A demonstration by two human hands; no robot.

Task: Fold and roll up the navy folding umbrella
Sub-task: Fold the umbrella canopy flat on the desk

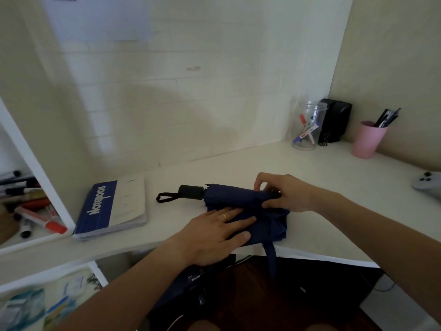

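Observation:
The navy folding umbrella [231, 195] lies across the white desk [310, 168], collapsed, its black handle [191, 192] and wrist loop pointing left. Loose navy fabric spreads toward the desk's front edge, and its closing strap [270, 256] hangs over that edge. My left hand [214, 232] lies flat with straight fingers, pressing the spread fabric down. My right hand [284, 193] curls its fingers and thumb round the rolled part of the canopy near its right end.
A blue and white notebook [112, 209] lies left of the handle. A clear jar of markers [309, 126], a black box and a pink cup of pens [367, 139] stand at the back right. A grey controller [427, 183] sits at the right edge. Markers fill the left shelf.

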